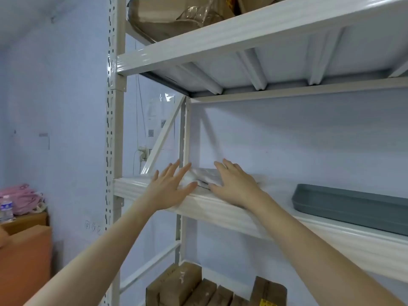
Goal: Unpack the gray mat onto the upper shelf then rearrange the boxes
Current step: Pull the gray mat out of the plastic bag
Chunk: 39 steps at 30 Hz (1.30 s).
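A flat grey mat in clear plastic wrap (204,177) lies at the left end of the white metal shelf (220,206). My left hand (171,184) rests with spread fingers on the wrap's left edge. My right hand (234,184) lies flat on the mat's right part, fingers apart. Neither hand grips anything. Most of the mat is hidden behind my hands and the shelf's front rim. Several brown cardboard boxes (176,283) stand on the shelf below.
A grey plastic tray (353,206) sits on the same shelf to the right. The shelf above (242,34) carries brown packages in plastic. At the left, a pink bag (19,198), a water bottle (6,208) and orange-brown boxes (24,257) stand by the wall.
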Available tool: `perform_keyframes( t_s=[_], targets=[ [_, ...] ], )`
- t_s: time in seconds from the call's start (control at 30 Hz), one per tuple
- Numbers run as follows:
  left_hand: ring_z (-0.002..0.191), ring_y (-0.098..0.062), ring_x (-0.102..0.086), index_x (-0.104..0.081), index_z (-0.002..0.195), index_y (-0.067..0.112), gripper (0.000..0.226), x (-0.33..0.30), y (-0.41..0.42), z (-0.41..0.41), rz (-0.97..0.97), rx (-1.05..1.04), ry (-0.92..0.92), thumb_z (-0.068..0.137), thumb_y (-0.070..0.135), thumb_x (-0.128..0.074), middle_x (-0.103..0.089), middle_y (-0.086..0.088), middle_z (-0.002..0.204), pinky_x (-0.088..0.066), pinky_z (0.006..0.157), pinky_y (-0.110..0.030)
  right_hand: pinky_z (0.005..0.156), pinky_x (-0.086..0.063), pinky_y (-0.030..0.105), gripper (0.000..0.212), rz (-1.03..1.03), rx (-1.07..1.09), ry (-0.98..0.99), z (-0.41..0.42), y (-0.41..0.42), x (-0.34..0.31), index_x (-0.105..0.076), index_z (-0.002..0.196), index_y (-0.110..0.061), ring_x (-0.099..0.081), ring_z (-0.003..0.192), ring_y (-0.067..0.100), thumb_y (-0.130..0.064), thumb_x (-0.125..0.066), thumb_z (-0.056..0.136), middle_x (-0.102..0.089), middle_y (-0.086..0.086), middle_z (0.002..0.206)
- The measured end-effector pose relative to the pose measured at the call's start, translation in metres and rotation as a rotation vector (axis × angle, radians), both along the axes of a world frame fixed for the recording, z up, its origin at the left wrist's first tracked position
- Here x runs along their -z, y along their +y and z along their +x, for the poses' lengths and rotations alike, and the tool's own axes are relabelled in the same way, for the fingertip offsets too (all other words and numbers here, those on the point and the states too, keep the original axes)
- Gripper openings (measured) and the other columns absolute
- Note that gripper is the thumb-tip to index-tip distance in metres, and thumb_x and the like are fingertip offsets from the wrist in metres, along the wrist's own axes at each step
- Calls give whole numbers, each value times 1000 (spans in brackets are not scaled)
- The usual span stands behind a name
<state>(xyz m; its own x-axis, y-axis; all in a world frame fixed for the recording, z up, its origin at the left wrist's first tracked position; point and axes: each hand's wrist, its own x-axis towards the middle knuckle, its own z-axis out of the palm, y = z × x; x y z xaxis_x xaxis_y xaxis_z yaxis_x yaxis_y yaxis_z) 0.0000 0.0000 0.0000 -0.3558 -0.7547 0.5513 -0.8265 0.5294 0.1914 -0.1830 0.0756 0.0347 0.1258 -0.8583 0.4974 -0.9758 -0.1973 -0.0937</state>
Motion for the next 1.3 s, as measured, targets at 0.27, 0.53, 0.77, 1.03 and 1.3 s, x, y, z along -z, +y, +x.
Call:
perform_keyframes(
  t_s=[0.27, 0.53, 0.77, 1.03, 1.3],
  targets=[
    [148, -21, -12, -7, 151, 34, 62, -4, -13, -2, -134, 114, -6, 97, 48, -34, -8, 0, 161, -6, 118, -45, 68, -36, 32, 25, 112, 133, 51, 17, -22, -6, -51, 81, -8, -52, 89, 30, -28, -40, 93, -59, 12, 101],
    [144, -24, -25, 2, 152, 24, 74, 3, 40, -10, -260, 165, 43, 90, 55, -26, -18, -6, 159, -25, 114, -50, 56, -29, 33, 24, -258, 32, -156, 1, 28, -8, -39, 68, -11, -40, 75, 28, -5, -36, 91, -42, 7, 80],
    [125, -24, -49, -15, 150, 23, 65, -8, 127, -38, -295, 202, 311, 96, 38, -47, -40, -4, 146, -41, 102, -45, 60, -31, 25, 17, -442, -203, -435, -35, 118, -14, -62, 84, -4, -49, 76, 24, -5, -45, 89, -56, 7, 78],
    [95, -17, -52, -56, 98, 13, 23, -5, 226, -59, -519, 136, 517, 89, 34, -61, -59, 6, 97, -29, 82, -30, 69, -42, 21, 16, -304, -367, -729, -72, 226, -6, -65, 86, -18, -57, 80, 14, -7, -52, 88, -64, -6, 78],
    [84, -14, -58, -67, 83, 12, 14, 8, 302, -71, -274, 252, 433, 89, 24, -62, -67, 2, 85, -44, 79, -28, 82, -51, 32, 27, -36, -480, -753, -107, 294, 39, -58, 111, -15, -67, 86, 18, -4, -56, 87, -73, 5, 100]
  ],
)
